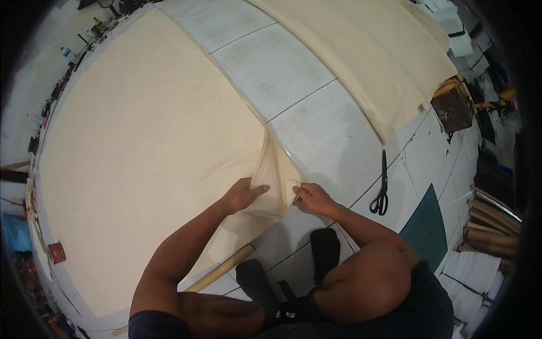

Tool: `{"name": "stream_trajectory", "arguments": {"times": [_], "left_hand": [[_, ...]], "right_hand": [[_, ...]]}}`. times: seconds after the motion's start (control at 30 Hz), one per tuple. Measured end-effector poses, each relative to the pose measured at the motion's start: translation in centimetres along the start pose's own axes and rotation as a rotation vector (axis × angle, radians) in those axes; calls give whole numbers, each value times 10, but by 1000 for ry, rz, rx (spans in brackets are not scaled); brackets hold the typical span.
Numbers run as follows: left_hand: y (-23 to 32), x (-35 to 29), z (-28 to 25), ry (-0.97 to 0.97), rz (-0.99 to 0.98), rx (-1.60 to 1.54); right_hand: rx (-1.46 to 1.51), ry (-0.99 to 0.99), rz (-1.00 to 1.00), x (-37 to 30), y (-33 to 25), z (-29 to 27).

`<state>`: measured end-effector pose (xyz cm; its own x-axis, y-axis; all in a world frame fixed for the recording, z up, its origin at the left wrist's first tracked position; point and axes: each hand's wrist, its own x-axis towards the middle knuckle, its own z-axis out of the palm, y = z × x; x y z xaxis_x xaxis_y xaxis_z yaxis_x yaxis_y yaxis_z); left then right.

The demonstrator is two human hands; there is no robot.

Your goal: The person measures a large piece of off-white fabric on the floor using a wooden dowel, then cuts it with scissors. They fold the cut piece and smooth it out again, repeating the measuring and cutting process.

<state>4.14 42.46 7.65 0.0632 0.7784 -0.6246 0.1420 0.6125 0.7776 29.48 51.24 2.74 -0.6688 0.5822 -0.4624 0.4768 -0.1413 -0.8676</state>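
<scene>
A large stack of cream cloth (152, 113) lies spread over the tiled floor, several layers deep along its right edge. My left hand (244, 194) is closed on the lifted upper layers of the cloth near its corner, folding them back. With fingers pinched, my right hand (312, 198) grips the corner edge of a lower layer. Black-handled scissors (382, 192) lie on the tiles to the right, away from both hands. Under my left forearm, a cardboard tube (223, 268) rests by the cloth's near edge.
Another cream cloth (361, 62) is spread at the upper right, beside a dark brown box (453, 110). A green mat (426, 226) lies right of my knee. Brown rolls (494, 220) and white stacks (468, 277) stand at the right. A round tin (56, 252) sits at the left cloth edge.
</scene>
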Motion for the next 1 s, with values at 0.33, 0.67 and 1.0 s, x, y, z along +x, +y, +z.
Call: {"name": "stream_trajectory", "arguments": {"times": [0.33,0.67,1.0], "left_hand": [[-5,7,3,-26,56,-21],[-7,5,4,-9,45,8],[-9,5,5,-10,52,-29]], "right_hand": [[-464,262,-155,2,-47,25],[-445,-25,-27,6,-25,10],[-555,479,-206,4,-47,-7]]}}
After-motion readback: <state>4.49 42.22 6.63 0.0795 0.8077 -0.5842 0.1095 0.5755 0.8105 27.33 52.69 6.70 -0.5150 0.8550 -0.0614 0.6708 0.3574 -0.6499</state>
